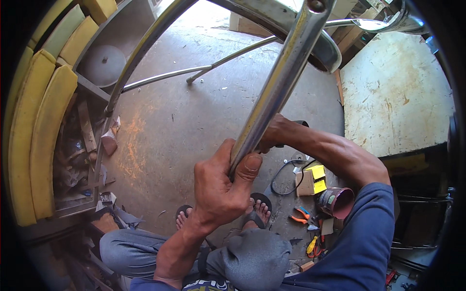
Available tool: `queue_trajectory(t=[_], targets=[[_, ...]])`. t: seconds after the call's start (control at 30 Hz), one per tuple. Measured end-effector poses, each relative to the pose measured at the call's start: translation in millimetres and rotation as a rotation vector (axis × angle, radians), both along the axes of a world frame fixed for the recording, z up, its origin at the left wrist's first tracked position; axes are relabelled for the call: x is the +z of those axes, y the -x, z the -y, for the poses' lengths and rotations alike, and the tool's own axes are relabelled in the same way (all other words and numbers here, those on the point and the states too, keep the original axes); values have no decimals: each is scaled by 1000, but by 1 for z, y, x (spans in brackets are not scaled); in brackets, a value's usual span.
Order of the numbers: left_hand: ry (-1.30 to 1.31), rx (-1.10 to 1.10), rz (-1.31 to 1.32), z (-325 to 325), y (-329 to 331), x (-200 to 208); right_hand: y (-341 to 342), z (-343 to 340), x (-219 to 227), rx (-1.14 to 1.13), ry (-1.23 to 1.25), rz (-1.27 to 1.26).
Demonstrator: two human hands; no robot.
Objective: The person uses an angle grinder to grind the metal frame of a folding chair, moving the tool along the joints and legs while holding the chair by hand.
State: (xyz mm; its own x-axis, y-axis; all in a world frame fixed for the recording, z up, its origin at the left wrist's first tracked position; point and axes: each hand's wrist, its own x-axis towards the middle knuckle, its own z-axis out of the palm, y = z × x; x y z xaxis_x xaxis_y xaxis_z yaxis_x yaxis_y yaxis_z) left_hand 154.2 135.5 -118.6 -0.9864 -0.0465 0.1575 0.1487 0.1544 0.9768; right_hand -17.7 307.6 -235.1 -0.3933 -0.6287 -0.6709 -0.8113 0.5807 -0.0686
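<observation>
grey floor (179,131) below, metal tube (275,89) held up above it.
i see the left grip (218,188) closed around its lower end, seemingly to steady it; the right grip (274,132) is half hidden behind, so i cannot tell its state. outward, pliers (299,219) and a can (328,202) lie to the right, probably for reach; yellow pads (49,140) line the far left.

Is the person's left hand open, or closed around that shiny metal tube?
Closed: the left hand grips the metal tube near its lower end, with the thumb pressed along one side.
</observation>
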Motion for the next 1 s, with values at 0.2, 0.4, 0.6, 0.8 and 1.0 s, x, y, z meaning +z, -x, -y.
queue_trajectory(t=[0.2, 0.4, 0.6, 0.8, 1.0], targets=[[3, 16, 1, 2, 2, -3, -22, -22, 14, -71, -48, -156], [-38, 21, 63, 0, -2, 1, -42, -41, 17, -318, 259, -14], [-34, 32, 37, -4, -5, -1, -52, -80, -18, -427, 201, -143], [-52, 70, 92, -4, -4, 2, -97, -91, -1, -584, 314, -22], [-51, 54, 78, -8, -4, 0, -113, -101, -36, -792, 349, -68]])
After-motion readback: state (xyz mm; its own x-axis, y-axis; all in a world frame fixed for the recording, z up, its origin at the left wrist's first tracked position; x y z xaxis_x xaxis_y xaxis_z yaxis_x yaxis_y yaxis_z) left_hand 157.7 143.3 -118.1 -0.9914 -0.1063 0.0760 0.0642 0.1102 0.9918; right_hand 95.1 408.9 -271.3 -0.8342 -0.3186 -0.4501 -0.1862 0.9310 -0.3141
